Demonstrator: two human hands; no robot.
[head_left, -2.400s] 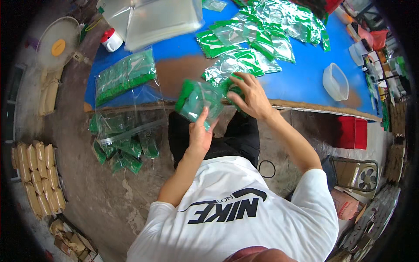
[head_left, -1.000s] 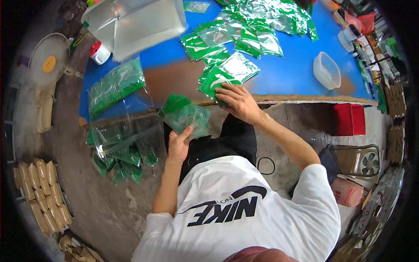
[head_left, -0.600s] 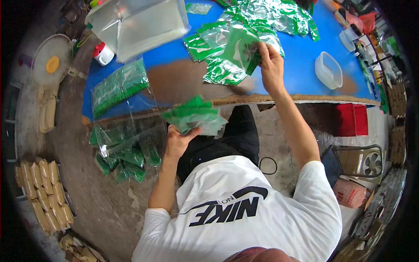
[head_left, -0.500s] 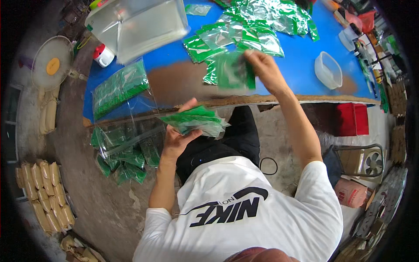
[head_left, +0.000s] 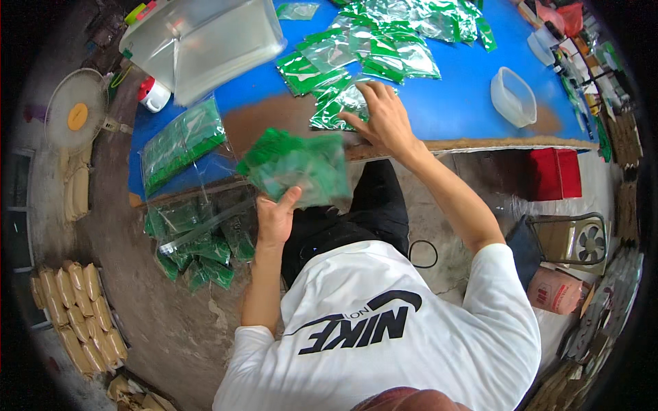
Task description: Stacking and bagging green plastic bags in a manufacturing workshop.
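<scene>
A fanned stack of green-and-clear plastic packets (head_left: 295, 168) is gripped by my left hand (head_left: 277, 216), its thumb lying over the top one. The stack is blurred and hangs in front of the table edge, above my lap. My right hand (head_left: 385, 123) reaches over the near part of the table with thumb and fingers apart, holding nothing. Its fingertips are at a shiny green packet (head_left: 332, 109) on the near side of a loose pile of similar packets (head_left: 404, 51); whether they touch it I cannot tell.
On the blue table (head_left: 459, 103) a bundle of green packets (head_left: 184, 145) lies in clear plastic at left. Clear plastic sheets (head_left: 229, 51), a red-and-white bottle (head_left: 153, 94) and a clear tub (head_left: 513, 97) are there too. More green packets (head_left: 199, 250) hang below the left edge.
My right hand no longer holds the packet it had over the table; its fingers have spread. My left hand has turned the stack, which now shows more of its flat face.
</scene>
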